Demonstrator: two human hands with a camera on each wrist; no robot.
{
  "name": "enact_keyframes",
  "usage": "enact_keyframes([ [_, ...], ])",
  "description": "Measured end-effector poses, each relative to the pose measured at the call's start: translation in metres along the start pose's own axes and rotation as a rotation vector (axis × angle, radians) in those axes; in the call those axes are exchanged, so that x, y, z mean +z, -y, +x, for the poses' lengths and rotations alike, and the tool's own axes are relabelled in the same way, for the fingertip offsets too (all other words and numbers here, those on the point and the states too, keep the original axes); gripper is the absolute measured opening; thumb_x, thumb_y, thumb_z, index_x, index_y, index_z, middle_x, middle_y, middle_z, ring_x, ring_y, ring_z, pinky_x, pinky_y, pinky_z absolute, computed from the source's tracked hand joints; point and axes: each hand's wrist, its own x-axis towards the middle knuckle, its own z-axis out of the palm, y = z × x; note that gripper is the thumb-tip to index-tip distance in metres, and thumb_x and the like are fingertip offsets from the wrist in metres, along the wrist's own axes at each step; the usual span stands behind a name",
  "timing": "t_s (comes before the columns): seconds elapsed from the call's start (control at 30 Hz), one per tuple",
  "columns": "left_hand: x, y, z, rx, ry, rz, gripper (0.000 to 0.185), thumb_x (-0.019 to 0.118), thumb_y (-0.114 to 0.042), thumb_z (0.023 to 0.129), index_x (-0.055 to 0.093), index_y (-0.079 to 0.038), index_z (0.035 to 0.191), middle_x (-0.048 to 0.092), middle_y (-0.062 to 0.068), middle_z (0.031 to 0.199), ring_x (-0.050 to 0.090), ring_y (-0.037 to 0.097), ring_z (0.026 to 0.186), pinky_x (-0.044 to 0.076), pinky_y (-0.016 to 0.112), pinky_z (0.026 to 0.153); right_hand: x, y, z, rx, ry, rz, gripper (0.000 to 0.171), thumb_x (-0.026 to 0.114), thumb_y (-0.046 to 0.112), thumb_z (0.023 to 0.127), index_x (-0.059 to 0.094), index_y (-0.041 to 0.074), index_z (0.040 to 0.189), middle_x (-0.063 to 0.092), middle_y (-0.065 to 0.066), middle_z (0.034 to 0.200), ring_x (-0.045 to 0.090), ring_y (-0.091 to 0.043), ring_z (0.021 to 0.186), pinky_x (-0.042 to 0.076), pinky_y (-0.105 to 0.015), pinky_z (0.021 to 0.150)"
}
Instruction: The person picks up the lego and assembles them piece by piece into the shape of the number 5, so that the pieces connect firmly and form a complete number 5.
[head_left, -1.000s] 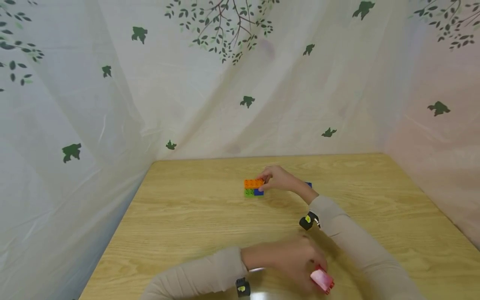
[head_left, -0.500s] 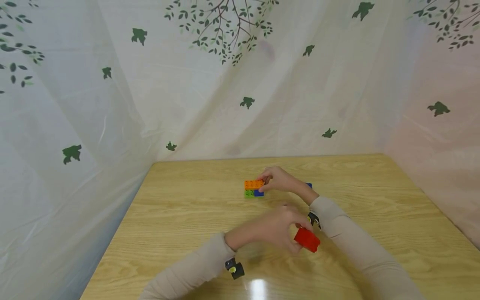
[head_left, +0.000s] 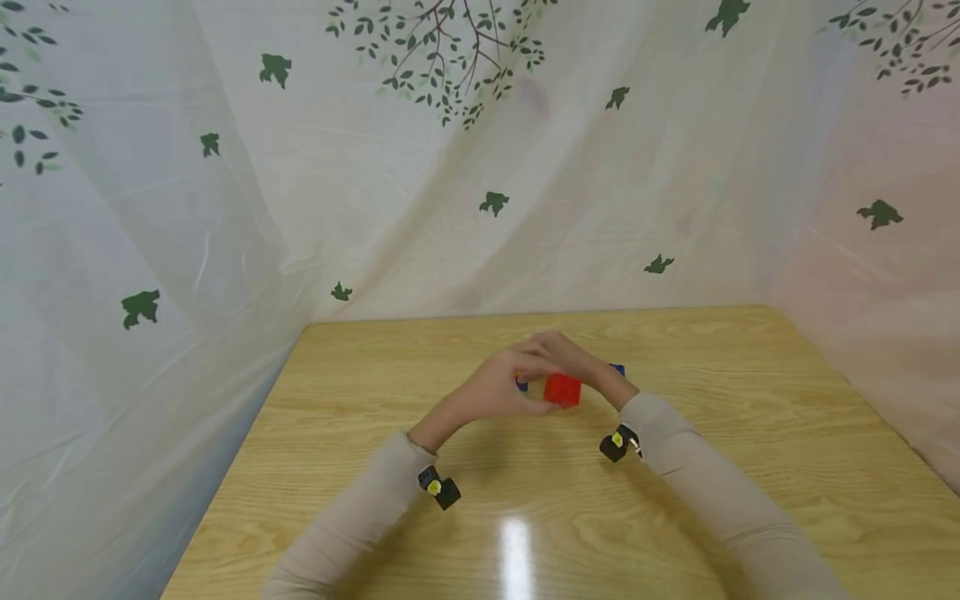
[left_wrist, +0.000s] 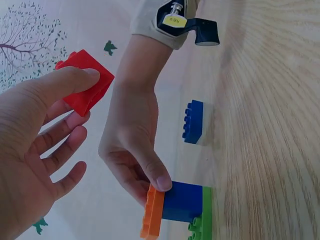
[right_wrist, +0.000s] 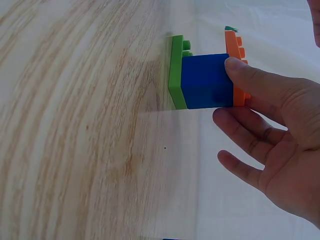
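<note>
One red brick (head_left: 562, 390), pinched between the thumb and fingers of the left hand (head_left: 498, 385), raised off the table (head_left: 375, 367); in the head view it lies at 3 o'clock from that hand, and in the left wrist view its studs face about 11 o'clock. Left hand's lower fingers: spread apart. One three-piece stack (right_wrist: 207, 82), comprising a green brick (right_wrist: 176, 75) as base, a blue block (left_wrist: 183, 201) over one end, and an orange brick (left_wrist: 152, 215) on top, overhanging bare green studs. Right hand (head_left: 567, 354): pinching the stack's upper end, thumb across the orange brick, tip reaching the blue block; little finger free. In the head view the stack, mostly hidden, lies at 9 o'clock from the red brick; whether red brick and right hand touch cannot be told. One loose blue brick (left_wrist: 194, 121), studded, on the table, between 2 and 3 o'clock from the red brick in the head view. Two beige sleeves (head_left: 720, 483). One pale curtain (head_left: 420, 242), bird-and-branch print, toward 12 o'clock.
</note>
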Motion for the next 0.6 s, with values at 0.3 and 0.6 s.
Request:
enact_keyframes([
  [0.3, -0.017, 0.029, -0.006, -0.162, -0.118, -0.128, 0.040, 0.088, -0.017, 0.079, 0.077, -0.005, 0.116, 0.073, 0.010, 0.117, 0.067, 0.031, 0.111, 0.054, 0.055, 0.097, 0.001, -0.010, 0.005, 0.000, -0.013, -0.030, 0.012, 0.081, 0.004, 0.082, 0.070, -0.001, 0.084, 0.061, -0.004, 0.074, 0.050, -0.012, 0.071, 0.046, -0.027, 0.069],
  [0.6, -0.028, 0.055, -0.017, -0.338, -0.236, -0.159, 0.042, 0.085, -0.025, 0.085, 0.074, -0.007, 0.121, 0.073, 0.011, 0.117, 0.063, 0.033, 0.117, 0.043, 0.061, 0.109, 0.004, -0.008, 0.003, 0.104, 0.031, 0.025, 0.025, 0.082, 0.018, 0.087, 0.077, 0.002, 0.106, 0.068, -0.011, 0.094, 0.066, -0.017, 0.083, 0.055, -0.032, 0.078],
])
